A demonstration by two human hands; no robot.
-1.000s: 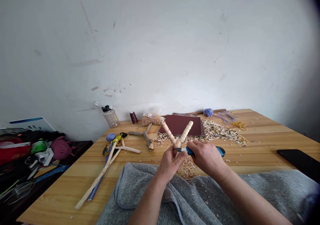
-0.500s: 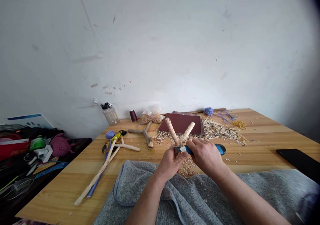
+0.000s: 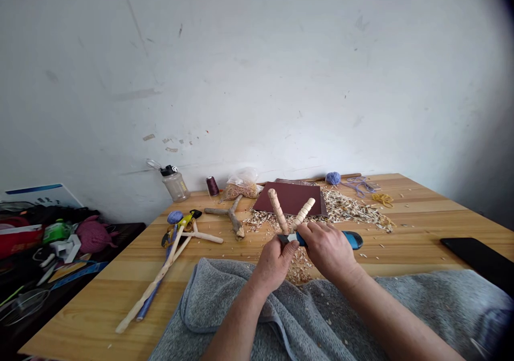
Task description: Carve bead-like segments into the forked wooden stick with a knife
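Note:
A forked piece of peeled wood (image 3: 278,211) points its two prongs up and away from me; rings are cut into the prongs. My left hand (image 3: 273,262) is closed around its lower part, which the fingers hide. In my right hand (image 3: 330,247) is a blue and black utility knife (image 3: 352,240), gripped by the handle. Its blade end lies across the wood just below the fork, beside my left thumb. Under both forearms a grey towel (image 3: 225,296) is spread over the table edge, with a few chips on it.
Wood shavings (image 3: 353,211) lie around a dark red sheet (image 3: 287,197). A bare forked branch (image 3: 233,216) and peeled sticks (image 3: 160,275) lie left. Farther back stand a bottle (image 3: 175,185), a thread spool (image 3: 212,186) and a blue yarn ball (image 3: 333,178). A black flat object (image 3: 477,262) is at right.
The forked wood has turned slightly, its prongs shifting a little to the right. The knife's blade end has moved slightly left. Both hands keep their hold, and the view has shifted a little.

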